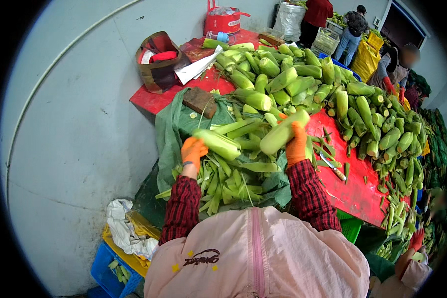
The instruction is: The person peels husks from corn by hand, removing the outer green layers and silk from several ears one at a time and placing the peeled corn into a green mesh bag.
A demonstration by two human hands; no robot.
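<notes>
Both my hands wear orange gloves. My left hand (pixel 193 151) is closed on the left end of a pale green ear of corn (pixel 218 144), which is tilted and slightly blurred. In my right hand (pixel 297 144) is a larger ear of corn in its husk (pixel 282 133), gripped from its right side. Under and between the hands lie loose corn husks (pixel 226 186) on a green cloth (pixel 170 139). Right of my right hand, a knife (pixel 334 167) with a wooden handle rests on the red tabletop (pixel 355 191).
A big heap of unpeeled corn (pixel 293 74) covers the table's far side and right. A brick (pixel 199 102) and a bag (pixel 160 62) sit at the left. Blue crate (pixel 111 273) stands lower left. Other people (pixel 395 69) are at the far right; a co-worker's gloved hand (pixel 416 239) shows lower right.
</notes>
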